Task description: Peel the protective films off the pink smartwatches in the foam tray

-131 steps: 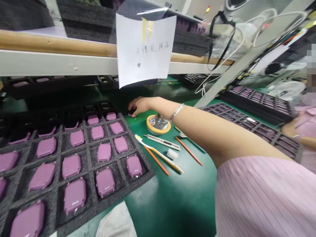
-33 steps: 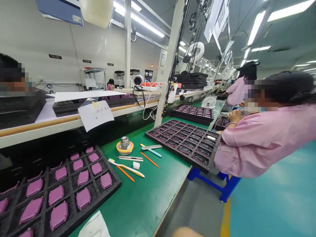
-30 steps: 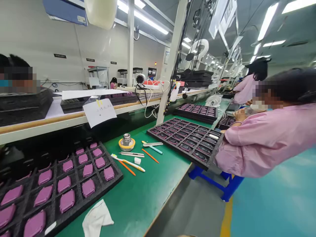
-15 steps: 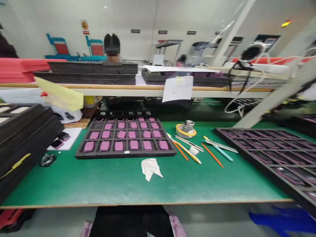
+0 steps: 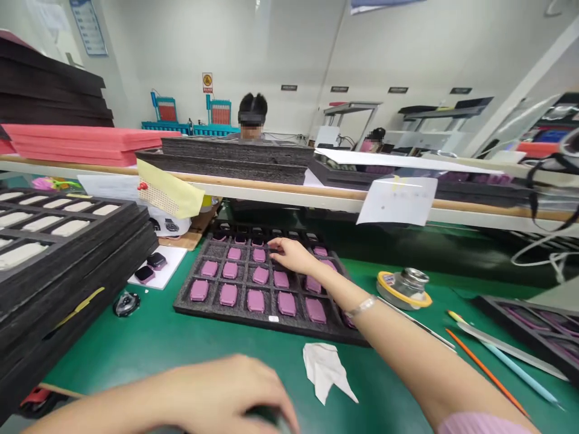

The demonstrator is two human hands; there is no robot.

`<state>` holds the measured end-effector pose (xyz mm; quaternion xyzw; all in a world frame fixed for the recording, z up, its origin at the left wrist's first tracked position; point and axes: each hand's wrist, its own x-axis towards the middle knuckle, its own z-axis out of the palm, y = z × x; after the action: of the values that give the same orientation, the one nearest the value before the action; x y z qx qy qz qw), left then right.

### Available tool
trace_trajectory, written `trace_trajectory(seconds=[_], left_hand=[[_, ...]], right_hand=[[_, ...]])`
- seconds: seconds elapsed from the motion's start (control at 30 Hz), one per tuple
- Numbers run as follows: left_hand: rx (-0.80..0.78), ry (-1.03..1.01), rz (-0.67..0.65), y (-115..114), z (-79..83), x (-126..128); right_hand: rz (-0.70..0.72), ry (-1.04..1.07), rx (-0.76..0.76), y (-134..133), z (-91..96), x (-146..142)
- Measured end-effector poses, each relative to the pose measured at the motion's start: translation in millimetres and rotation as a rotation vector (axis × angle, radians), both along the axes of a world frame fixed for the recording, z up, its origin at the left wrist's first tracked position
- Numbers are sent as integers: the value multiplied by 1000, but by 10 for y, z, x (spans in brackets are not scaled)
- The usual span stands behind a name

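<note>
Two hands back: right hand, fingers spread over foam tray; left hand curled, grip unclear.

Pale pink sleeve, thin silver bangle on the right wrist

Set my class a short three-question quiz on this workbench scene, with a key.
1. True or false: the right hand above the black foam tray has a bracelet on its wrist.
2. What lies on the green mat just past the tray's near edge? A) a white cloth B) a pair of scissors C) a red foam sheet
3. Fill in the gap: in this view, the yellow-rimmed tape roll stands to the ___ of the tray.

Key: 1 true; 2 A; 3 right.
</note>
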<state>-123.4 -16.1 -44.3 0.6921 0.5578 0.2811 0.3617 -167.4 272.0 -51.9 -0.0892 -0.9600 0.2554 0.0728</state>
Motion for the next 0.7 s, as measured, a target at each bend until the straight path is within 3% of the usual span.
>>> trace_trajectory(seconds=[0.1,0.2,0.4,0.53,0.7], left_hand=[[136,247,311,299,5,-375],[162,451,580,546,12,-944],[-44,609,1012,897,-67,-2172],[-245,594,1075,1043,-79,-2573],[-399,484,1012,1219,36,-2734]], right_hand=[[10,-82,121,71,22,-484],[46,-192,203,118,44,-834],[96,-269,298,227,76,-1021],[54,-265,329,462,220,-910],[80,-393,313,705,250,-789]])
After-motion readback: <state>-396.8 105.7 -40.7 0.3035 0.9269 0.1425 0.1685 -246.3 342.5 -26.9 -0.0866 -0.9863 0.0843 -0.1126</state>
